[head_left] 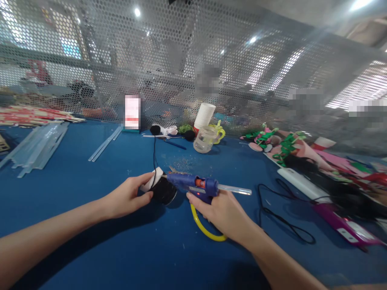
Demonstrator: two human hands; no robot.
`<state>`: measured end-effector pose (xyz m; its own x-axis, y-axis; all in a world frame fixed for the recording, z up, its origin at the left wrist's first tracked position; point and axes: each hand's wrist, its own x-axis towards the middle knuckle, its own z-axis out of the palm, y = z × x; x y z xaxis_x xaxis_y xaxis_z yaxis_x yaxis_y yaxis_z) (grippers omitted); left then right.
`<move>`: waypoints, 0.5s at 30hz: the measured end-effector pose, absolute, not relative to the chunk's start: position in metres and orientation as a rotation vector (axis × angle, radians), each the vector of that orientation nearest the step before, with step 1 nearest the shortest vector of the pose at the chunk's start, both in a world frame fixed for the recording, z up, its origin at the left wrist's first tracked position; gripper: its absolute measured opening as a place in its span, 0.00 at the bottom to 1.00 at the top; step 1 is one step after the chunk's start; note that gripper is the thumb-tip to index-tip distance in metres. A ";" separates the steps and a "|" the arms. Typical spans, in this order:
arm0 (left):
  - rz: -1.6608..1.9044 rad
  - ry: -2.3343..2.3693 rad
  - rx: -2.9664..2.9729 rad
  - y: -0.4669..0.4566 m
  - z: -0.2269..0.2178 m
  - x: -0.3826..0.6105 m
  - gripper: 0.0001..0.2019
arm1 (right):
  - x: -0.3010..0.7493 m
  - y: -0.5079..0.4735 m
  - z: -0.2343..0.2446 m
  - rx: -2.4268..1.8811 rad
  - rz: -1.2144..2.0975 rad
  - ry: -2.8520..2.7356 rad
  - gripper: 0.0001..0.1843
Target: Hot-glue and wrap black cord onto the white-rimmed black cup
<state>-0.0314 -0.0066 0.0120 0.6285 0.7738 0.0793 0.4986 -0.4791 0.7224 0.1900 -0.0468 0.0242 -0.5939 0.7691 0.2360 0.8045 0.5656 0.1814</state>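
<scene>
My right hand [223, 209] is wrapped round the grip of a blue hot glue gun [189, 182]. A clear glue stick [236, 189] pokes out of its back end, and a small red light shows on its side. My left hand [131, 195] pinches a white paper cup [148, 184] wound with black cord [165, 191], tipped on its side. The gun's nozzle points left and meets the cup near the cord's edge; whether it touches cannot be told. From the cup a black strand runs up to a black ball of yarn [155, 129].
Glue sticks [40, 147] lie at the left. A clear mug [204, 139], stacked paper cups [204, 116] and a phone [132, 112] stand along the perforated metal screen [169, 68]. A purple and white power strip [347, 229], a black cable [290, 225] and craft pieces lie right.
</scene>
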 end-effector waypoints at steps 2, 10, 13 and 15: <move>0.529 0.985 2.178 -0.007 0.012 -0.032 0.15 | 0.189 -0.048 0.024 -1.365 -0.368 -2.623 0.16; 0.520 0.976 2.172 -0.007 0.011 -0.032 0.16 | 0.190 -0.050 0.021 -1.461 -0.125 -2.486 0.14; 0.527 0.972 2.176 -0.007 0.011 -0.031 0.15 | 0.190 -0.048 0.023 -1.406 -0.109 -2.507 0.14; 0.535 0.968 2.182 -0.007 0.011 -0.031 0.14 | 0.188 -0.048 0.022 -1.445 -0.053 -2.409 0.13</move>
<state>-0.0313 -0.0069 0.0107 0.6385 0.7641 0.0915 0.4841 -0.4912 0.7241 0.1883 -0.0481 0.0220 -0.4310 0.8516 0.2984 0.8638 0.4849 -0.1363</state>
